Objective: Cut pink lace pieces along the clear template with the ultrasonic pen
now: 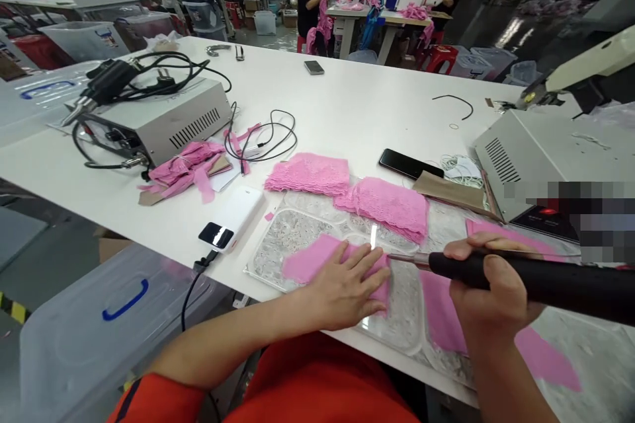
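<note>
Fingers spread, my left hand (pixel 350 284) lies flat on a pink fabric piece (pixel 308 261). That piece rests on a clear plastic sheet (pixel 280 232) with rounded outlines. My right hand (pixel 496 291) is closed around a black-handled tool with a narrow metal tip (pixel 441 263), much like a soldering iron. Its tip touches or nearly touches the fabric's right edge, close to my left fingertips. Another pink fabric piece (pixel 441 317) lies partly hidden under my right arm. Beyond my hands sit two stacks of pink lace fabric, one on the left (pixel 310 172) and one on the right (pixel 387 206).
A grey vented box (pixel 183 112) with a black corded tool stands at the left, pink scraps (pixel 186 168) beside it. A white power bank (pixel 243 211) lies near the front edge. A black phone (pixel 409 163) and another vented box (pixel 536 145) are at the right. Co-workers sit beyond.
</note>
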Tool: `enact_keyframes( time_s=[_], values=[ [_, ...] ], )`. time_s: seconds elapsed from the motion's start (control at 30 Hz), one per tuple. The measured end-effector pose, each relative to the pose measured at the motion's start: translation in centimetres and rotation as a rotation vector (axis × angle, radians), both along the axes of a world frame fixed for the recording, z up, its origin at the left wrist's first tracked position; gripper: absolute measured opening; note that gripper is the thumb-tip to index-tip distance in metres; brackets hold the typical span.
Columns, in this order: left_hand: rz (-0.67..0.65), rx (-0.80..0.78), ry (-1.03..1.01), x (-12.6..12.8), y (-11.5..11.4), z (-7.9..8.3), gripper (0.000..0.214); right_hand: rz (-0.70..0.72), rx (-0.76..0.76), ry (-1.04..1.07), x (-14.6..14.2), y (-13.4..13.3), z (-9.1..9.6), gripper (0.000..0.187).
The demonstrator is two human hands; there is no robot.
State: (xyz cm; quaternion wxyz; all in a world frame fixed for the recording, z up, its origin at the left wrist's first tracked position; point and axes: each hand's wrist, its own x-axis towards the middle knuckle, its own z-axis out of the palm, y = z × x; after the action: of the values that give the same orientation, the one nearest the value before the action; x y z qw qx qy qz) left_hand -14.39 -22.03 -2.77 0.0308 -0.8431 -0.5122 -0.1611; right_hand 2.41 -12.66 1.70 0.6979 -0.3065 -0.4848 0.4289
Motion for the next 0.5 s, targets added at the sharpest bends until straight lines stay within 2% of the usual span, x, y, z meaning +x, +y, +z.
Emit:
enact_keyframes(
  time_s=[0.1,0.2,0.33,0.5],
  values=[
    [0.038,0.054,-0.028,-0.8,-0.9,0.5,0.051,-0.002,-0.03,0.043,-0.5,-0.1,0.4,0.013],
    [0.111,0.108,-0.043,-2.6,-2.5,0.6,0.037,0.041,-0.057,0.067,-1.7,-0.5,1.0,0.015],
    [0.245,0.136,-0.071,-5.5,-5.1,-0.1,0.033,0.155,-0.016,0.071,-4.4,-1.0,1.5,0.013],
    [0.28,0.203,-0.129,-7.1,-7.3,-1.1,0.032,0.313,0.03,0.045,-8.1,-1.0,0.7,0.01]
  ],
)
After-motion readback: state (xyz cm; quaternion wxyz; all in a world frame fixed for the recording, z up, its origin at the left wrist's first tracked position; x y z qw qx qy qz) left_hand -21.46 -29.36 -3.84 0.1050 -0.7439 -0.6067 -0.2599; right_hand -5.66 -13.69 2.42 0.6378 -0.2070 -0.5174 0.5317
